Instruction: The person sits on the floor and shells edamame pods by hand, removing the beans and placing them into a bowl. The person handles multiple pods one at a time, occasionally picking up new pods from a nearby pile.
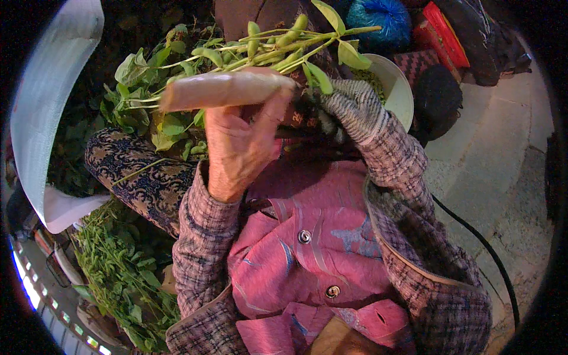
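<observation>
Near the top middle, a soybean plant [266, 53] with green pods and leaves stretches across the view. My bare left hand [242, 137] is raised just below its stems. The thumb and fingers hold a smooth, pale, elongated object [222, 91], blurred and covering part of the stems; I cannot tell what it is. My right hand [353, 108], in a striped knit glove, is beside the plant's lower leaves with its fingers bent. A leaf overlaps that glove, and its fingertips are dark, so their hold is unclear. Behind the glove stands a pale container [401, 88] holding green pods or beans [370, 77].
More cut soybean plants [120, 270] are heaped at the lower left, beyond my patterned trouser leg [133, 173]. A white sheet [57, 102] curves along the left. A blue plastic bag [379, 26] and red object [448, 37] sit upper right. A black cable [488, 248] crosses the floor.
</observation>
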`<control>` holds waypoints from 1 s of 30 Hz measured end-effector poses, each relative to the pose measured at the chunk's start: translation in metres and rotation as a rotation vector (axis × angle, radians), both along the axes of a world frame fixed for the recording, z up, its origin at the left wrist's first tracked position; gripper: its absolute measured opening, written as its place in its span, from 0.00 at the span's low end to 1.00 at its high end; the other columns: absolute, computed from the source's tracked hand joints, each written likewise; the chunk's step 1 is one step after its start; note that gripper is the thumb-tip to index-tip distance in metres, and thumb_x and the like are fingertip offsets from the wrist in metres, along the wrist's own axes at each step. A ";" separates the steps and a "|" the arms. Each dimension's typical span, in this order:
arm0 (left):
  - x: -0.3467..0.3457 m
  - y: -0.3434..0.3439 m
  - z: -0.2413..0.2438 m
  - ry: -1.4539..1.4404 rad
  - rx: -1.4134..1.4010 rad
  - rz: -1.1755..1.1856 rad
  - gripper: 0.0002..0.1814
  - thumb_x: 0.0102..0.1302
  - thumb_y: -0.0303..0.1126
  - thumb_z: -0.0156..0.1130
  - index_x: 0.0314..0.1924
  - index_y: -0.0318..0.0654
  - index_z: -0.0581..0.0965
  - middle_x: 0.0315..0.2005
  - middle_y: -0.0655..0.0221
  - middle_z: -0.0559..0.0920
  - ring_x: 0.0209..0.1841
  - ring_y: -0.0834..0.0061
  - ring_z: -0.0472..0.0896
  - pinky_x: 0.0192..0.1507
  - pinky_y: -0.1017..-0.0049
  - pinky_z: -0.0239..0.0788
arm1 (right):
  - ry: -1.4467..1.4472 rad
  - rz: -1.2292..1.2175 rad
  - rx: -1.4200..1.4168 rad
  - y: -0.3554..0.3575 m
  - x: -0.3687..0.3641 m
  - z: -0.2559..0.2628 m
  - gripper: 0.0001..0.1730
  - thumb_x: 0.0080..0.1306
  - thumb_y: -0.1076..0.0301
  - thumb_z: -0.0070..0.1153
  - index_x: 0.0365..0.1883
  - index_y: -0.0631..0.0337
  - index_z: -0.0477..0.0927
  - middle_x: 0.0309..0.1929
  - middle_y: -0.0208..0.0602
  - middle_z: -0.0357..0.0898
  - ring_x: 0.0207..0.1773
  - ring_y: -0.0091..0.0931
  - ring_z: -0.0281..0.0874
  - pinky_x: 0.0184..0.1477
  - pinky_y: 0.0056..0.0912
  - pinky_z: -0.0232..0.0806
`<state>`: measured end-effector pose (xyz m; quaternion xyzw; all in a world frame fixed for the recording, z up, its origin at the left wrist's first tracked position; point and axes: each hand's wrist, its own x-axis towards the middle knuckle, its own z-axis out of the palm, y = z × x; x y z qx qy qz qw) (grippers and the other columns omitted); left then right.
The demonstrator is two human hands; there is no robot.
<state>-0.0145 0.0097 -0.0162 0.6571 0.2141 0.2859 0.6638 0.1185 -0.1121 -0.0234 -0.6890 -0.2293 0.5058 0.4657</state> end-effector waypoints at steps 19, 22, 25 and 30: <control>0.013 0.018 -0.026 0.215 0.884 -0.016 0.11 0.48 0.24 0.58 0.35 0.37 0.73 0.30 0.62 0.75 0.33 0.58 0.74 0.35 0.69 0.68 | 0.149 -0.080 0.046 -0.006 0.015 -0.016 0.14 0.60 0.62 0.48 0.41 0.61 0.74 0.19 0.31 0.75 0.14 0.19 0.67 0.14 0.17 0.58; 0.011 0.023 -0.026 -0.005 0.733 0.010 0.09 0.50 0.22 0.59 0.33 0.35 0.73 0.29 0.62 0.75 0.31 0.61 0.75 0.34 0.71 0.68 | 0.152 -0.045 0.004 -0.003 0.017 -0.012 0.17 0.60 0.66 0.45 0.47 0.61 0.72 0.21 0.32 0.76 0.14 0.19 0.68 0.14 0.17 0.58; 0.006 0.019 -0.022 -0.026 0.437 0.023 0.04 0.55 0.20 0.58 0.32 0.31 0.74 0.28 0.65 0.76 0.30 0.72 0.75 0.35 0.76 0.68 | 0.053 -0.109 -0.018 -0.003 0.013 -0.003 0.17 0.60 0.66 0.45 0.46 0.62 0.73 0.21 0.32 0.75 0.14 0.18 0.67 0.14 0.17 0.57; 0.000 0.022 -0.011 0.077 0.145 -0.026 0.03 0.57 0.22 0.58 0.32 0.31 0.74 0.26 0.70 0.76 0.25 0.81 0.74 0.25 0.82 0.67 | 0.166 0.258 -0.006 -0.006 0.017 0.010 0.16 0.61 0.63 0.45 0.43 0.61 0.75 0.20 0.29 0.75 0.17 0.17 0.69 0.18 0.17 0.61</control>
